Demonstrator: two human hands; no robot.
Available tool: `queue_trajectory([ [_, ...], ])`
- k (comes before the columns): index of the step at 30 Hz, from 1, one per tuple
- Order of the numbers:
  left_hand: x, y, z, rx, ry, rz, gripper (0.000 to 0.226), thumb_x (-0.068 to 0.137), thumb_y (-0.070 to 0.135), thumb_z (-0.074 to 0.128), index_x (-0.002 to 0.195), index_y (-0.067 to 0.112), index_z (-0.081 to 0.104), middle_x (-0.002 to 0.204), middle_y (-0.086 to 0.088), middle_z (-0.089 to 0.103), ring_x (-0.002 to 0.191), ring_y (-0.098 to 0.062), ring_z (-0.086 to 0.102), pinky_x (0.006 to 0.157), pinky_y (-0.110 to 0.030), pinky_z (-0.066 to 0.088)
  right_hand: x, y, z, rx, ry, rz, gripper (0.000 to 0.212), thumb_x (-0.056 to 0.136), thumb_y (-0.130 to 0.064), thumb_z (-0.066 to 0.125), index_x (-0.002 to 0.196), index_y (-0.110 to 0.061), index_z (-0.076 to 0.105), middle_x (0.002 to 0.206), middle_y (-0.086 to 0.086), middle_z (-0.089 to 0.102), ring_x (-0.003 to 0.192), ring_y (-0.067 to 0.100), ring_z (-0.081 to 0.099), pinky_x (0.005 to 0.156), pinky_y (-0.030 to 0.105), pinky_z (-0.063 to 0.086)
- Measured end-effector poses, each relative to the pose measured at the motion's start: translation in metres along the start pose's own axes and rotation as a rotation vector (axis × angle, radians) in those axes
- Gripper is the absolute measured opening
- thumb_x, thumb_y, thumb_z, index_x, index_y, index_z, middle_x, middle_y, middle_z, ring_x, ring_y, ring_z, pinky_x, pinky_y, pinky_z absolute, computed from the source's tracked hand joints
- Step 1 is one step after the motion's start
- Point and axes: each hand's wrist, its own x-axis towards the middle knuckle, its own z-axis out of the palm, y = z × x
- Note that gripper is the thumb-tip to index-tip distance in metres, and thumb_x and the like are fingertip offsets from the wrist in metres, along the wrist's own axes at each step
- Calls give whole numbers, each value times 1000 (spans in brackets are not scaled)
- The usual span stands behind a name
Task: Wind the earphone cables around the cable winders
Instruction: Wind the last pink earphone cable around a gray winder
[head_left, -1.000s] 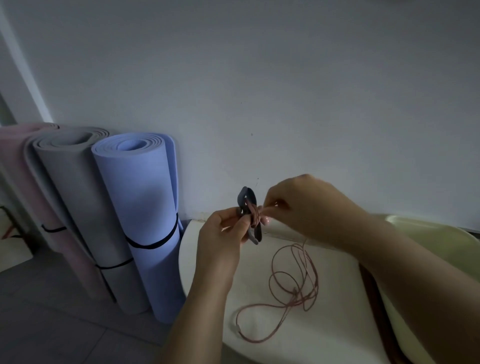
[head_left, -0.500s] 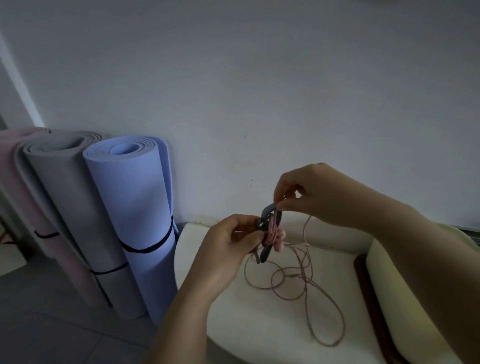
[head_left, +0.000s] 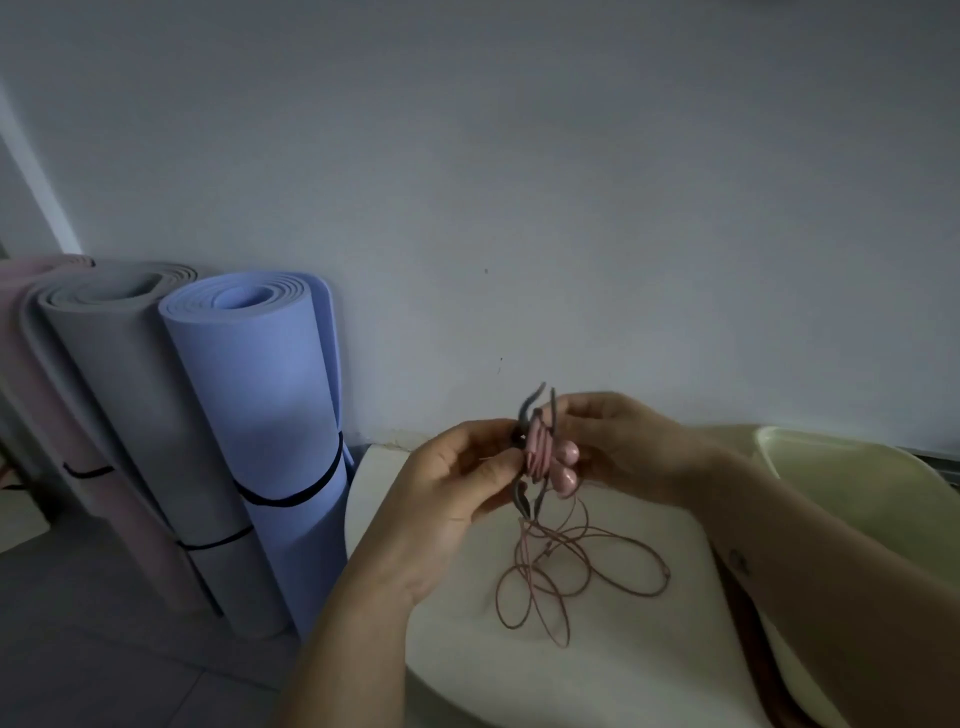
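Observation:
A dark grey cable winder (head_left: 531, 415) stands upright between my hands, above the white table (head_left: 613, 670). Several turns of the pink earphone cable (head_left: 571, 561) are wrapped round its middle, and two pink earbuds (head_left: 563, 475) hang at its right side. My left hand (head_left: 457, 493) pinches the winder from the left with thumb and fingers. My right hand (head_left: 618, 447) is at the winder's right side, its fingers curled; I cannot make out what its fingertips pinch. The loose rest of the cable lies in tangled loops on the table below.
Three rolled mats lean on the wall at the left: a blue one (head_left: 280, 415), a grey one (head_left: 135, 395) and a pink one (head_left: 21, 332). A pale yellow curved seat (head_left: 857, 493) sits at the right. The white table's edge curves round at the left.
My right hand came down from above the winder to its right side. Both hands and the winder sit further right in the view. The loose loops lie differently on the table.

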Motion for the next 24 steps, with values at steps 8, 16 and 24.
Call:
queue_trajectory([
  [8, 10, -6, -1, -349, 333, 9, 23, 92, 13, 54, 109, 12, 69, 108, -3, 73, 106, -11, 62, 85, -23, 51, 7, 21, 37, -794, 132, -63, 22, 97, -23, 49, 97, -27, 71, 65, -15, 53, 52, -4, 49, 56, 10, 39],
  [16, 10, -7, -1, -298, 421, -60, 23, 97, 11, 51, 110, 10, 70, 109, -3, 73, 111, -10, 63, 82, -28, 53, -10, -15, 43, -1243, 154, -146, 24, 97, -27, 47, 106, -22, 69, 97, -6, 68, 82, 8, 61, 82, 26, 52],
  [24, 8, -8, 5, 81, 415, 46, 8, 91, 4, 62, 96, 10, 64, 81, 5, 75, 75, -2, 71, 62, -18, 54, -14, -42, 39, -1341, 218, -188, 21, 91, -28, 57, 83, -12, 69, 73, -4, 64, 65, 11, 58, 63, 23, 50],
])
